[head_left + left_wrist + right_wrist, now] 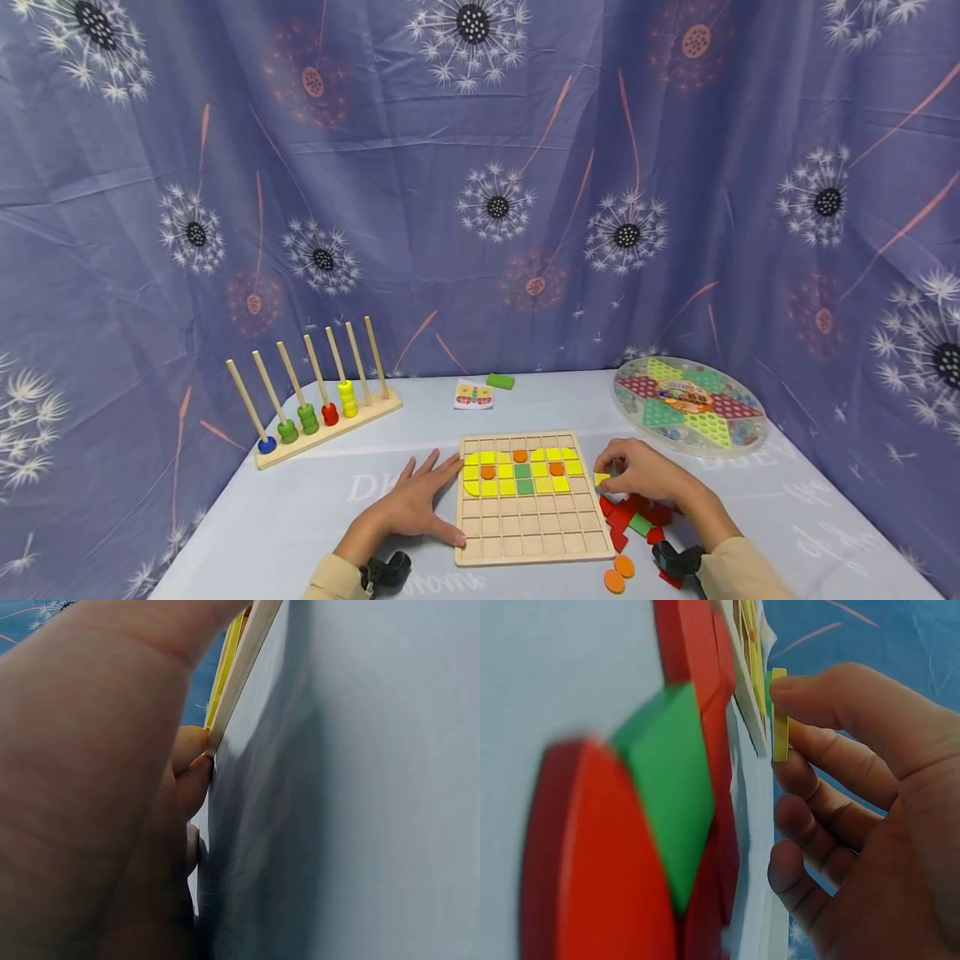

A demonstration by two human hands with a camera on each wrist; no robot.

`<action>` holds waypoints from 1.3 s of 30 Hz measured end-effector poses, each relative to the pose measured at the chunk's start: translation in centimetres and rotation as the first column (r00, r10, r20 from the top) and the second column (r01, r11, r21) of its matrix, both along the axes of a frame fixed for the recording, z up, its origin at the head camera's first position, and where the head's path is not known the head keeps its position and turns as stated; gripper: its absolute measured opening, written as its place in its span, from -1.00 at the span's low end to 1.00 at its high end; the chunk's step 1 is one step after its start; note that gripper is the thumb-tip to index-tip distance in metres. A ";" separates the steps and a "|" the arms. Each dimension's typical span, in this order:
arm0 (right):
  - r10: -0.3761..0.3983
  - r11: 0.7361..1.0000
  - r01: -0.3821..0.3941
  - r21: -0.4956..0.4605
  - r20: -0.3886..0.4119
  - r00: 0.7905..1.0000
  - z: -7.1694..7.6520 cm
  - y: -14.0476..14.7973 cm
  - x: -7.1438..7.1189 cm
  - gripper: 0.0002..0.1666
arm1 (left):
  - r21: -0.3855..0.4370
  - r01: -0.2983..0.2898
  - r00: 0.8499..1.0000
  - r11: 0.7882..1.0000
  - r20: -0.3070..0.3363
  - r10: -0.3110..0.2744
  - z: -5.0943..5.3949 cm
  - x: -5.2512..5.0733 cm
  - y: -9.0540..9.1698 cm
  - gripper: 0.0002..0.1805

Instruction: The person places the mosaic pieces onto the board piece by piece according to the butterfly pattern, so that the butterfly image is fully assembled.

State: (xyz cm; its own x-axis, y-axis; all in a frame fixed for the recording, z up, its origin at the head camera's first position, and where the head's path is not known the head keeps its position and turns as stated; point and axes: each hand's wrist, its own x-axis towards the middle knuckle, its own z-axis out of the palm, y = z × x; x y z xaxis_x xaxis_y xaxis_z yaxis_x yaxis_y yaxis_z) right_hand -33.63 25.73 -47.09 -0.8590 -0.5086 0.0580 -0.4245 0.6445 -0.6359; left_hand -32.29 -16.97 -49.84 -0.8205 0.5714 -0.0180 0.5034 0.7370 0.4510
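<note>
Bracing wooden board [532, 533] with spread left hand [416, 500], probably against sliding. Pinching yellow tile [781, 739] in right hand [647, 472], likely for neat placing, with board between both hands and red pieces [619, 517] just beside right one, presumably for reach.

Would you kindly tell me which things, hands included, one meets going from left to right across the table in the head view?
Peg rack, left hand, wooden grid board, right hand pinching a yellow piece, star-patterned game board.
</note>
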 end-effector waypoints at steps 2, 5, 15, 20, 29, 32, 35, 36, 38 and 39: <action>0.007 1.000 -0.007 -0.006 0.010 1.000 0.2 -0.5 -0.1 -0.79 | 0.001 0.000 1.000 1.000 -0.001 0.000 0.0 0.0 0.0 0.31; 0.003 1.000 -0.003 -0.008 0.025 1.000 0.5 -1.3 -0.1 -0.79 | 0.005 0.000 1.000 1.000 0.000 0.000 0.1 0.0 0.1 0.31; 0.062 0.998 -0.063 0.018 0.032 0.998 0.1 -2.9 -0.8 -0.80 | 0.010 0.001 1.000 1.000 -0.007 -0.001 0.0 0.1 0.1 0.31; 0.052 0.998 -0.053 0.037 0.014 0.999 -0.1 -3.0 -0.9 -0.80 | 0.008 0.000 1.000 1.000 -0.008 0.000 0.0 0.0 0.1 0.31; 0.027 0.999 -0.026 0.024 -0.021 0.999 0.0 -3.5 -0.8 -0.85 | 0.014 0.004 1.000 1.000 -0.013 -0.004 0.3 -0.1 0.0 0.31; 0.026 1.000 -0.026 0.007 0.003 1.000 -0.2 -3.4 -0.7 -0.87 | 0.010 -0.003 1.000 1.000 -0.001 0.004 0.3 0.0 0.1 0.30; 0.030 1.000 -0.030 -0.008 0.020 0.999 -0.5 -3.1 -0.6 -0.89 | 0.007 -0.011 1.000 1.000 0.011 0.011 0.3 0.1 0.1 0.29; 0.029 1.000 -0.029 -0.012 0.026 0.999 -0.6 -2.9 -0.6 -0.89 | 0.007 -0.013 1.000 1.000 0.014 0.012 0.3 0.2 0.1 0.29; 0.029 0.999 -0.028 -0.023 0.036 0.999 -0.6 -2.4 -0.5 -0.91 | 0.005 -0.014 1.000 1.000 0.017 0.014 0.3 0.2 0.1 0.30; 0.027 0.999 -0.026 -0.030 0.041 0.999 -0.6 -2.0 -0.4 -0.91 | 0.005 -0.010 1.000 1.000 0.014 0.010 0.3 0.2 0.1 0.30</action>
